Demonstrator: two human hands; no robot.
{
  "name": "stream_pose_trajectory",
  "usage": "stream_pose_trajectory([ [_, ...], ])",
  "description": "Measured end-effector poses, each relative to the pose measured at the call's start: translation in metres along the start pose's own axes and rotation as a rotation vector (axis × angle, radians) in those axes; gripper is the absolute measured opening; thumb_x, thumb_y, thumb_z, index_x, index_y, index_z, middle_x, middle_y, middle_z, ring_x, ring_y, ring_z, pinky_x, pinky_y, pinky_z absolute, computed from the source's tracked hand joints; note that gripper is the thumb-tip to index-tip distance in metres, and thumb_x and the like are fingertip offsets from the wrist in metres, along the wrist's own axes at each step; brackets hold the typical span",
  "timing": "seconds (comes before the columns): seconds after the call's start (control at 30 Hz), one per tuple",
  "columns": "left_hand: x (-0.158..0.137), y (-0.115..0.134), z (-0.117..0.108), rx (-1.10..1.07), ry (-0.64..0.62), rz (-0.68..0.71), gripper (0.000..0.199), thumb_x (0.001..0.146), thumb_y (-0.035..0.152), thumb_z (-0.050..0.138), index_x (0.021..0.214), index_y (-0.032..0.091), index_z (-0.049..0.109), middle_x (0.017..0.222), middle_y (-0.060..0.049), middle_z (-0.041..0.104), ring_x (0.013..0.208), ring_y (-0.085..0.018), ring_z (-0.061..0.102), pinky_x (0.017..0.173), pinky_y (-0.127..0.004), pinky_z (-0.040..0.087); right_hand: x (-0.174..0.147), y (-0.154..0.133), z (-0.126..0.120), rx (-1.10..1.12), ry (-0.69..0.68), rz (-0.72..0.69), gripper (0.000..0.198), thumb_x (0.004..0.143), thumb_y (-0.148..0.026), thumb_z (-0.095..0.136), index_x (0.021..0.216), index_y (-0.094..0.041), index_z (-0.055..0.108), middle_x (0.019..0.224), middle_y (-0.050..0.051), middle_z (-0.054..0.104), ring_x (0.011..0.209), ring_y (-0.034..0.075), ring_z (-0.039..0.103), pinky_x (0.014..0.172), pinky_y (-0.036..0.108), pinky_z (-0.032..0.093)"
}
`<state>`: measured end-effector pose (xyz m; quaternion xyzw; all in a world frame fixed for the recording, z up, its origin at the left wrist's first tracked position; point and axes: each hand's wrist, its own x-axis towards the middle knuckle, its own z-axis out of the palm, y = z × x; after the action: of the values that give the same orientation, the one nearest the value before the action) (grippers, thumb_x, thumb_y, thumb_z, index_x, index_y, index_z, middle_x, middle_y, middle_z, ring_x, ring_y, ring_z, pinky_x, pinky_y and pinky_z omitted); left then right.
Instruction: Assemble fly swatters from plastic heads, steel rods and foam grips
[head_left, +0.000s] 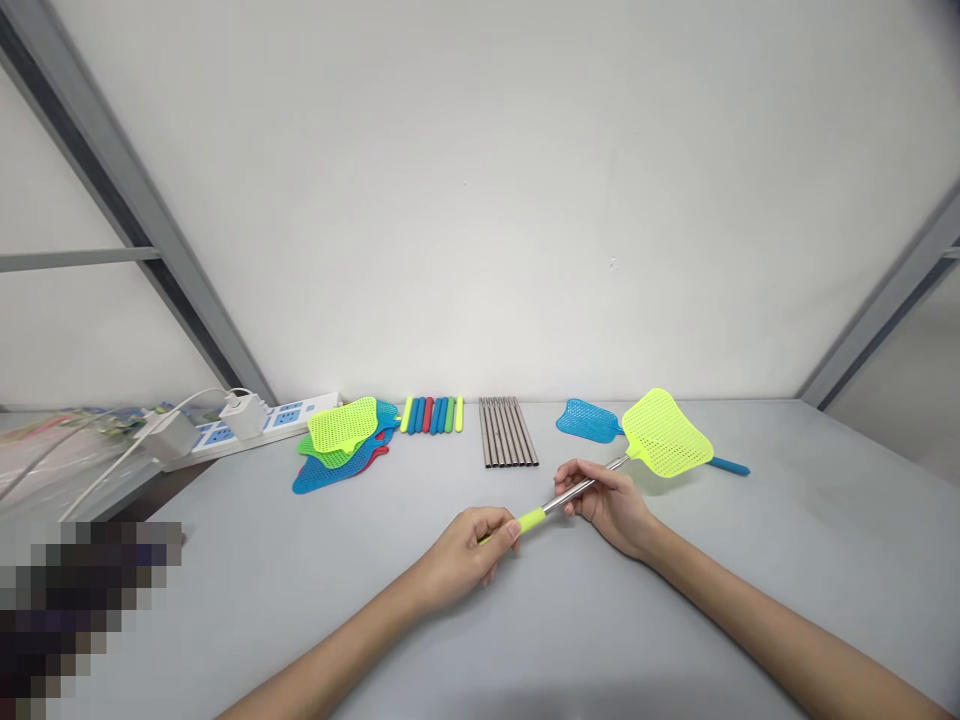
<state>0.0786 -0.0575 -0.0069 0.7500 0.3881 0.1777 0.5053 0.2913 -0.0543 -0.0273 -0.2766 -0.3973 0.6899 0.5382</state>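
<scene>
A yellow-green fly swatter slants across the middle, its perforated head up at the right. My left hand is closed round its yellow-green handle. Further up, my right hand holds the silver metal rod between thumb and fingers, just below the head. Behind the raised head lies a blue fly swatter, its middle hidden and its blue grip showing at the right. Beyond my hands, several metal rods lie side by side.
Left of the rods is a row of coloured handles in blue, red, green and yellow. A pile of loose swatter heads lies beside it. A white power strip with plugs and cables runs along the left back edge. A white wall rises behind.
</scene>
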Motion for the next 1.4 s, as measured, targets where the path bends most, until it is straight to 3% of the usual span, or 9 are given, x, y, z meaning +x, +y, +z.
stream_pose_trajectory([
  [1.0,0.0,-0.003,0.001,-0.019,-0.02,0.016,0.04,0.082,0.048,0.035,0.073,0.014,0.053,0.044,0.006,0.038,0.04,-0.005,0.034,0.042,-0.018,0.026,-0.004,0.001,0.008,0.003,-0.089,0.046,0.028,0.081,-0.028,0.039,0.077,-0.01,0.061,0.073,0.009,0.058,0.061,0.015,0.053,0.061,0.029,0.038],
  [1.4,-0.002,-0.002,0.009,-0.082,-0.057,0.002,0.038,0.081,0.046,0.036,0.073,0.014,0.053,0.049,0.004,0.044,0.046,-0.006,0.037,0.047,-0.019,0.028,-0.011,0.004,0.019,-0.194,-0.176,0.118,0.031,0.084,-0.032,0.038,0.079,-0.01,0.06,0.069,0.006,0.054,0.061,0.015,0.054,0.061,0.031,0.039],
])
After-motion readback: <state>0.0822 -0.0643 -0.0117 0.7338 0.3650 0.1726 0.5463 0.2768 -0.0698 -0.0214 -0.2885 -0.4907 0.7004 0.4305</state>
